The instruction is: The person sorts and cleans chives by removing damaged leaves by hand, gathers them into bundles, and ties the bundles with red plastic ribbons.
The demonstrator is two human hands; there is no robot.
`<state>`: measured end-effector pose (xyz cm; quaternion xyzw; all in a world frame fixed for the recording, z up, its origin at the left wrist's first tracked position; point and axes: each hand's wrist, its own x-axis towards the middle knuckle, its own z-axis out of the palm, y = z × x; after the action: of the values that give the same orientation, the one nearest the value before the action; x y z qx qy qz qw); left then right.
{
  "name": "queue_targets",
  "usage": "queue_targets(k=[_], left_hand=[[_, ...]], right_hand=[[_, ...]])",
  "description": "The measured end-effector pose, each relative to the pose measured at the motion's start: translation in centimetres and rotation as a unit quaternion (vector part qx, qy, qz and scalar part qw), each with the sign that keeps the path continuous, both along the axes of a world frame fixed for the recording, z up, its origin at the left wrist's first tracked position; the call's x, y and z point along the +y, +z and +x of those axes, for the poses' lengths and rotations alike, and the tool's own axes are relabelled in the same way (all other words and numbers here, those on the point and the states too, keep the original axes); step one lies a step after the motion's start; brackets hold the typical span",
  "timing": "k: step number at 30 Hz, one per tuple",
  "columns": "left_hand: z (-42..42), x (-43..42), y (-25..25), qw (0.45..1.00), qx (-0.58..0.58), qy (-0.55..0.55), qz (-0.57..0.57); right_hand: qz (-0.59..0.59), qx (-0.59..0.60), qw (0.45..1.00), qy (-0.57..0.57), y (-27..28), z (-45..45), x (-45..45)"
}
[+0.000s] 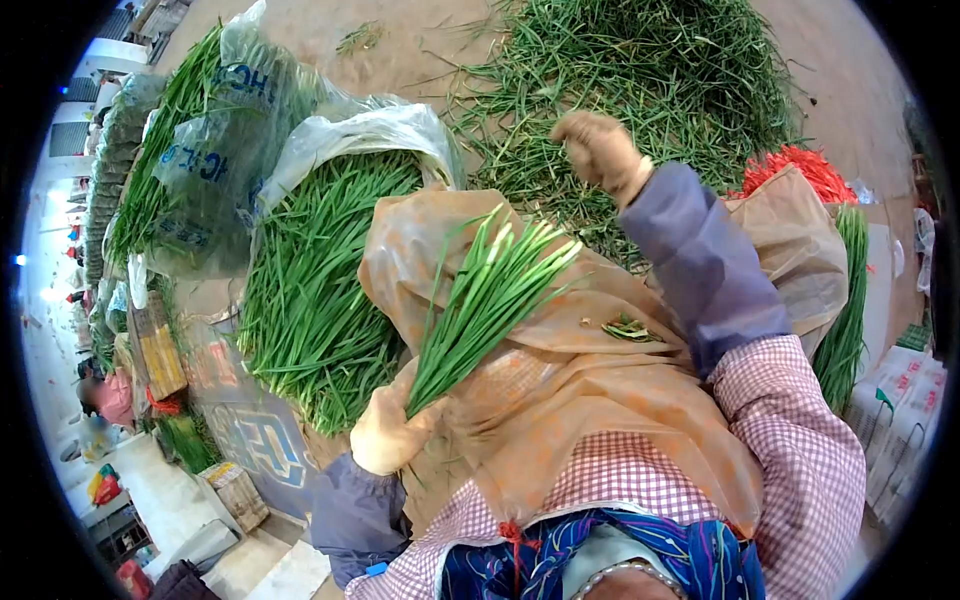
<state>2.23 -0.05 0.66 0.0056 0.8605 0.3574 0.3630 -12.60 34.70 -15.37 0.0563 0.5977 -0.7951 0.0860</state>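
My left hand (388, 428), in a pale tan glove, is wrapped round a bunch of garlic chives (480, 310) near its green end. The pale cut ends fan out up and to the right, over the brown plastic apron (640, 390) on my lap. My right hand (603, 155), gloved too, is raised over a large heap of loose green leaves (640, 70). Its fingers are curled closed, and whatever they hold is hidden. A few leaf scraps (632, 329) lie on the apron. Left of my lap, more chives (325, 290) lie piled by an open clear plastic bag (370, 135).
A printed clear bag of greens (205, 165) stands at upper left. Red ties (797, 172) and another chive bundle (850, 290) are on the right, near white packages (903, 395). At far left, boxes (237, 495) stand on the pale floor.
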Motion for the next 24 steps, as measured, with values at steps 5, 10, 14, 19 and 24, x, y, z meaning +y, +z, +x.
queue_targets(k=[5, 10, 14, 19, 24], left_hand=[[-0.1, -0.5, -1.1, 0.996, 0.07, -0.057, 0.013], [-0.7, 0.4, 0.1, 0.998, 0.036, -0.048, -0.005], [-0.1, -0.8, -1.5, 0.997, 0.03, -0.026, 0.063], [0.9, -1.3, -3.0, 0.985, -0.037, 0.05, 0.161], [1.8, -0.7, -3.4, 0.98, -0.049, 0.106, 0.161]], right_hand=[[0.208, -0.014, 0.954, 0.216, 4.2, 0.1, -0.9], [0.206, 0.049, 0.902, 0.377, 6.5, 0.7, -6.8], [0.02, -0.027, 0.992, 0.126, 3.6, 1.0, -6.4], [0.103, -0.147, 0.98, -0.082, -2.5, 0.0, 3.5], [-0.045, -0.228, 0.969, -0.078, 0.0, 7.2, 2.8]])
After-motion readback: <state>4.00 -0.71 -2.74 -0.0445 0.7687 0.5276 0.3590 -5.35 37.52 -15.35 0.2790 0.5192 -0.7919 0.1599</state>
